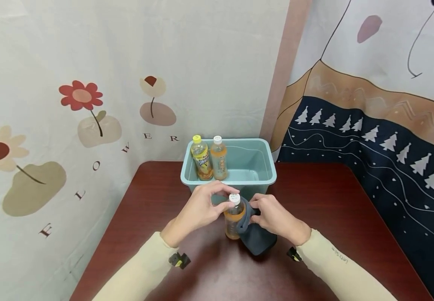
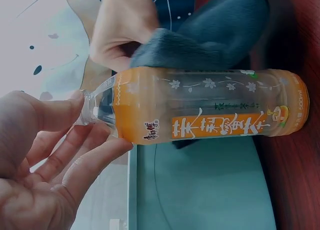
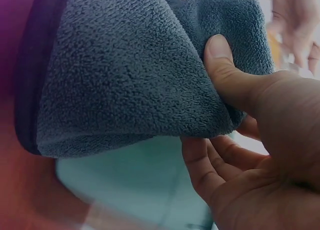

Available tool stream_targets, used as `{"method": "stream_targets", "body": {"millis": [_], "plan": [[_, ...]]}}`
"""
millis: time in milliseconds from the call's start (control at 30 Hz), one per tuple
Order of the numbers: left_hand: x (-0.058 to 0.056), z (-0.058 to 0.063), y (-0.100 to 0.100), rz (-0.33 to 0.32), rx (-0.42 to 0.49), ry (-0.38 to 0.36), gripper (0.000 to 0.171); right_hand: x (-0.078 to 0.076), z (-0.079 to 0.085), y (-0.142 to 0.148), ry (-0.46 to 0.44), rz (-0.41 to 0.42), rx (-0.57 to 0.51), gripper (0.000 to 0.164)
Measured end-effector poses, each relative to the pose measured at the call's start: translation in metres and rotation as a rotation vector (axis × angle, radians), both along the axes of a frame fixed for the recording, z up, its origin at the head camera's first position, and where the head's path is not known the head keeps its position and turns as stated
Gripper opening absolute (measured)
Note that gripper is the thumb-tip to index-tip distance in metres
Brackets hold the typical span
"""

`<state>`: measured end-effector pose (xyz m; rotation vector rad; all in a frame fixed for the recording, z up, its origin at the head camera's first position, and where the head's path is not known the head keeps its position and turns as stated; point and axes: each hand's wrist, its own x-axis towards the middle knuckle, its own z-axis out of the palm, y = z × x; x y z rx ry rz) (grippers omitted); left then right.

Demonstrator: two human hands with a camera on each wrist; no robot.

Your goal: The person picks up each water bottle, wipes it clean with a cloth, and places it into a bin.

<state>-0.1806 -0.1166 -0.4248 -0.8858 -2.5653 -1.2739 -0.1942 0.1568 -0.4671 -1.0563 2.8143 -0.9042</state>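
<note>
A clear plastic drink bottle (image 1: 232, 228) with an orange label and white cap stands upright on the table in front of the bin. My left hand (image 1: 201, 205) pinches it at the neck, just under the cap, between thumb and fingers; the left wrist view shows the bottle (image 2: 215, 107) looking nearly empty. On its right side, my right hand (image 1: 273, 215) grips a folded dark grey-blue cloth (image 1: 259, 239) against the label. In the right wrist view, the thumb presses on top of the fluffy cloth (image 3: 125, 70), with the other fingers underneath.
Behind the hands, a light blue plastic bin (image 1: 272, 171) stands at the table's back edge. Inside its left end are a yellow-capped bottle (image 1: 203, 162) and a white-capped bottle (image 1: 219, 162). The dark red table (image 1: 152, 225) meets a printed curtain (image 1: 217, 83) at the back.
</note>
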Motion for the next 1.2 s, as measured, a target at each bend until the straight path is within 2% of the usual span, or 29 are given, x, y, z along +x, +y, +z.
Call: {"method": "stream_targets", "body": {"millis": [100,367,533,633,733,933,1200], "plan": [[0.001,0.0,0.0,-0.003,0.003,-0.007,0.034,-0.002,-0.011,0.0,-0.015,0.015,0.028,0.018],[0.001,0.001,-0.001,0.001,0.002,-0.006,0.033,-0.007,-0.035,-0.007,0.025,0.074,0.076,0.014],[0.001,0.001,-0.001,-0.003,0.004,-0.012,0.033,-0.011,-0.055,-0.011,0.021,0.101,0.119,0.037],[0.001,0.001,-0.001,-0.007,0.007,-0.013,0.033,-0.014,-0.061,-0.011,-0.001,0.097,0.125,0.044],[0.002,0.002,-0.001,-0.004,0.006,-0.011,0.033,-0.017,-0.064,-0.01,-0.033,0.092,0.116,0.037],[0.002,0.001,-0.001,-0.001,0.008,-0.01,0.033,-0.018,-0.062,-0.007,-0.039,0.098,0.083,0.018],[0.0,-0.001,0.0,-0.006,0.01,-0.019,0.034,-0.013,-0.048,-0.004,-0.062,0.059,0.012,0.022]]}}
